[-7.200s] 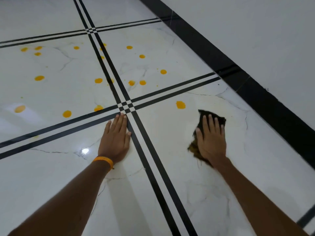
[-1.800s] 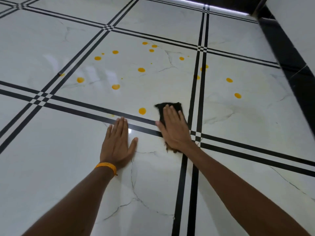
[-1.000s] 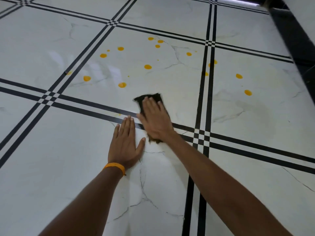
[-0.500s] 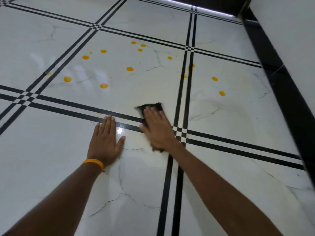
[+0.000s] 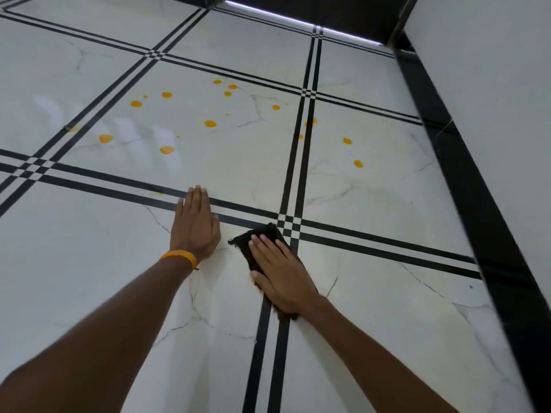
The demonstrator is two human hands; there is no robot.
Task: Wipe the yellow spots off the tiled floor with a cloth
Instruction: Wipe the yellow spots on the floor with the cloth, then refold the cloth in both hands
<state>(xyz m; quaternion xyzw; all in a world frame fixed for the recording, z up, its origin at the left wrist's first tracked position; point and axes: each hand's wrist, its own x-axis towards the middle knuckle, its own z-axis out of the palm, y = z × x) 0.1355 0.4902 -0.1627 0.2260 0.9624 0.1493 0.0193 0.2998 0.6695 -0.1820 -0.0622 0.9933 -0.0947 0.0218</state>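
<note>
My right hand lies flat on a dark cloth, pressing it to the white tiled floor just below the crossing of black tile lines. My left hand rests flat on the floor beside it, fingers together, an orange band on its wrist. Several yellow spots lie on the tile beyond both hands, among them one at mid-tile, one nearer on the left and two on the right tile. A faint yellow smear sits on the black line left of my left fingertips.
A white wall with a black skirting band runs along the right side. A dark threshold with a bright strip of light closes off the far end of the floor.
My right hand has dragged the cloth back toward me and to the right, off the spotted tile and past the black line. The spot that lay near the cloth earlier is gone. My left hand stays planted.
</note>
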